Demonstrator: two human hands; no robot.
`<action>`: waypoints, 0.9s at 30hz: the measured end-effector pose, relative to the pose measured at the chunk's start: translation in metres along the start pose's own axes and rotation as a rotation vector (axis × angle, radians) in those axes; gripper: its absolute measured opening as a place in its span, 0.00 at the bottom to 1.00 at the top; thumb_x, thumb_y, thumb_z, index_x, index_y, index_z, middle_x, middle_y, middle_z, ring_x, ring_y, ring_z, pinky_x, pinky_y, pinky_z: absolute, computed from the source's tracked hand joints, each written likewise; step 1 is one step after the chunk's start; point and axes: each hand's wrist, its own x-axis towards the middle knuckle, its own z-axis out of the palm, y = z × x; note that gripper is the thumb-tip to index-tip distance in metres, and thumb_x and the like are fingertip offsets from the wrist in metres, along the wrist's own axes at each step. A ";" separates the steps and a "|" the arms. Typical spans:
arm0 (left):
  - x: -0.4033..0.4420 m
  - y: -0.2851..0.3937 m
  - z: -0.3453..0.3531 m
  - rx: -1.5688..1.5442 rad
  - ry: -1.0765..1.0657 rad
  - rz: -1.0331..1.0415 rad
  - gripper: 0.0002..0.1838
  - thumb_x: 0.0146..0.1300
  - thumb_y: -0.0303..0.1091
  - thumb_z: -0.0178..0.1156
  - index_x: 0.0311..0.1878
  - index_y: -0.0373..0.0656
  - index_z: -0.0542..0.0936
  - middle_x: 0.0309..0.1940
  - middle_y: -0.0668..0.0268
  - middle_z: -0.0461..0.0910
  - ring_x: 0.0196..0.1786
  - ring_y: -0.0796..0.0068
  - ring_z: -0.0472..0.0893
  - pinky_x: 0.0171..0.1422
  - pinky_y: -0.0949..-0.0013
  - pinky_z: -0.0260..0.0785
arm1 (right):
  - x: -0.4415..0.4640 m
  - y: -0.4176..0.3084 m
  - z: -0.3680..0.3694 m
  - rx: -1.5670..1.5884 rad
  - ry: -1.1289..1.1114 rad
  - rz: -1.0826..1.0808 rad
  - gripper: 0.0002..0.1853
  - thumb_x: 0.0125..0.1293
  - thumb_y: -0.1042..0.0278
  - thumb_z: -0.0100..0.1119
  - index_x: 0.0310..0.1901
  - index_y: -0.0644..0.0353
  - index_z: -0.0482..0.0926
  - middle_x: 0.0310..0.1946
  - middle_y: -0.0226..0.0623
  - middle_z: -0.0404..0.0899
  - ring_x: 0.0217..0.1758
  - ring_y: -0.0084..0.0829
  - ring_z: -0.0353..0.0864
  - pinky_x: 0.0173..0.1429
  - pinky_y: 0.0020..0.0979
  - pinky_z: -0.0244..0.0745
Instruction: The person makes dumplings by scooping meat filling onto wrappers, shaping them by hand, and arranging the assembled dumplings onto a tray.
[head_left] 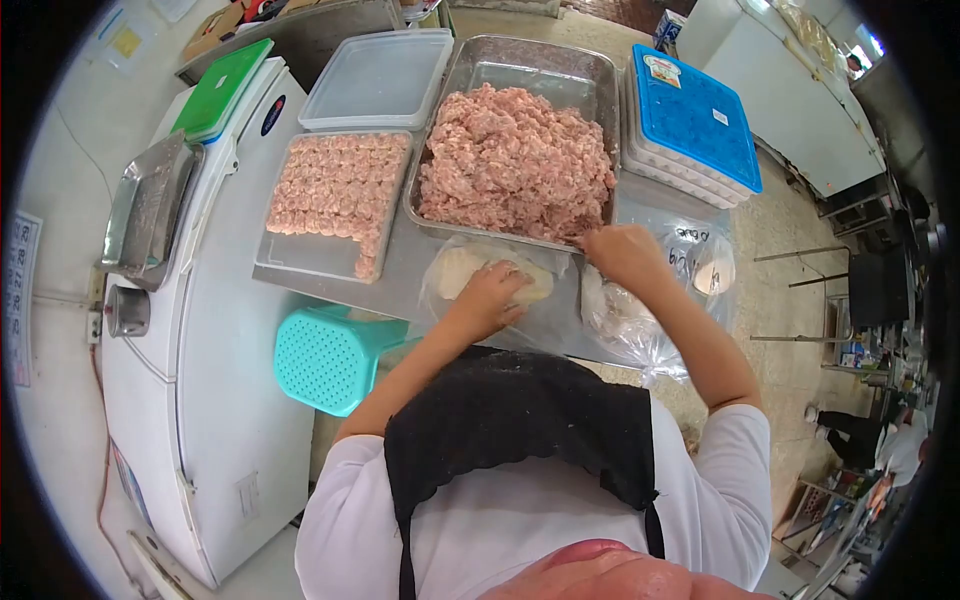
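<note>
One mound of minced meat (512,160) lies beyond and left of the nearer right hand (624,256), its grip unclear; the left hand (490,298) rests unclenched on a pale stack (456,276).

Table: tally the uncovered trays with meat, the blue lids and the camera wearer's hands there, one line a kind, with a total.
Uncovered trays with meat, the metal tray and the plastic tray: 2
Blue lid: 1
Hands, the left hand and the right hand: 2
Total: 5

Head-worn view, close above table (402,268), facing down.
</note>
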 end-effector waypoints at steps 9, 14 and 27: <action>-0.001 -0.014 0.000 -0.344 0.178 -0.262 0.12 0.64 0.35 0.57 0.44 0.39 0.80 0.38 0.56 0.80 0.45 0.55 0.79 0.53 0.59 0.69 | -0.005 0.026 -0.003 0.075 0.258 0.002 0.19 0.70 0.55 0.50 0.28 0.58 0.81 0.24 0.41 0.81 0.32 0.41 0.83 0.36 0.42 0.77; -0.005 -0.018 -0.021 -0.282 0.261 -0.411 0.13 0.66 0.35 0.54 0.46 0.35 0.80 0.41 0.54 0.80 0.43 0.57 0.79 0.50 0.62 0.70 | -0.001 0.014 -0.012 -0.052 -0.018 -0.035 0.19 0.69 0.56 0.51 0.27 0.60 0.82 0.23 0.41 0.82 0.33 0.40 0.84 0.34 0.42 0.78; -0.010 -0.027 -0.028 -1.248 0.228 -0.763 0.17 0.70 0.38 0.52 0.54 0.38 0.78 0.50 0.64 0.79 0.51 0.71 0.79 0.57 0.69 0.70 | 0.049 -0.009 -0.018 0.205 0.384 -0.067 0.17 0.69 0.53 0.51 0.33 0.55 0.83 0.28 0.41 0.82 0.34 0.43 0.82 0.38 0.44 0.75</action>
